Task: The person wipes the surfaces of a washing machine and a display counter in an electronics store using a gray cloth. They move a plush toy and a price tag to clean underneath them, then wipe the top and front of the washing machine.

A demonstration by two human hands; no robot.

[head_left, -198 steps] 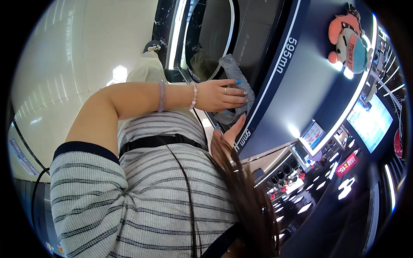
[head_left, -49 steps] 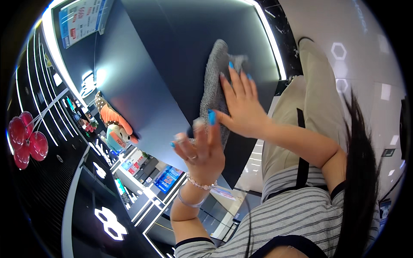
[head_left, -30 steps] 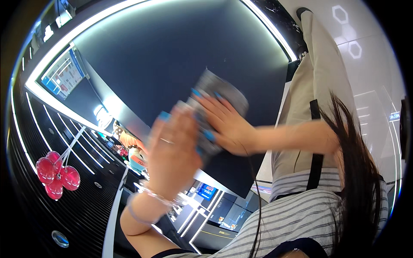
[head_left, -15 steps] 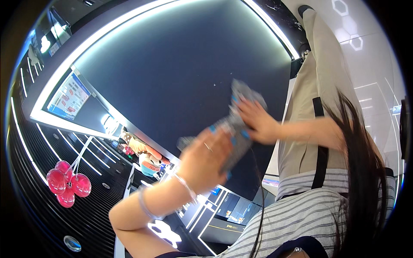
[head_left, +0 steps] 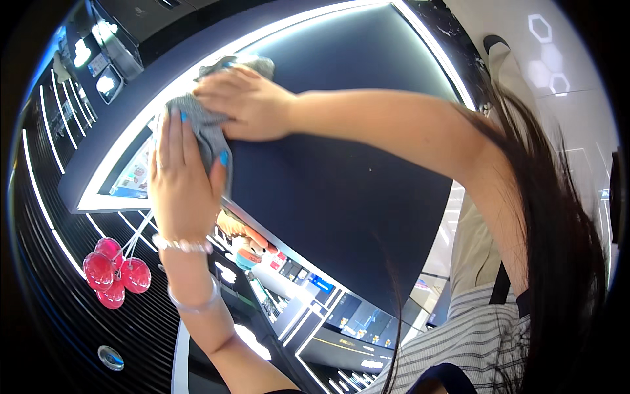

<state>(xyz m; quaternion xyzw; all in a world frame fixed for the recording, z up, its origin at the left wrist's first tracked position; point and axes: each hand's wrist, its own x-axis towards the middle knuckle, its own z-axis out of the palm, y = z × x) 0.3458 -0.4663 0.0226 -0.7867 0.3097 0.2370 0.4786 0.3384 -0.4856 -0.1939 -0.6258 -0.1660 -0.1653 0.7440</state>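
Observation:
A bunched grey cloth (head_left: 213, 138) lies against the far left part of a large dark panel (head_left: 341, 157) with a lit rim. My left hand (head_left: 184, 187) presses on it with straight fingers and the thumb held apart, blue nails showing. Just right of that, my right hand (head_left: 246, 105) lies flat across the cloth, its fingers pointing left. Part of the cloth (head_left: 259, 65) sticks out beyond the right hand. Some of the right fingertips are hard to make out. Tiny light specks show on the panel.
Red glossy balls (head_left: 134, 274) on pale stems hang at the left, by a dark ribbed wall. A printed sheet (head_left: 134, 174) sits at the panel's left corner. An orange-and-white figure (head_left: 243, 240) stands beside the lower edge. Pale tiled floor (head_left: 558, 131) lies at right.
Both hands and the cloth have moved from the panel's lower middle to its far left edge. My right arm now stretches across the panel. The view has shifted slightly.

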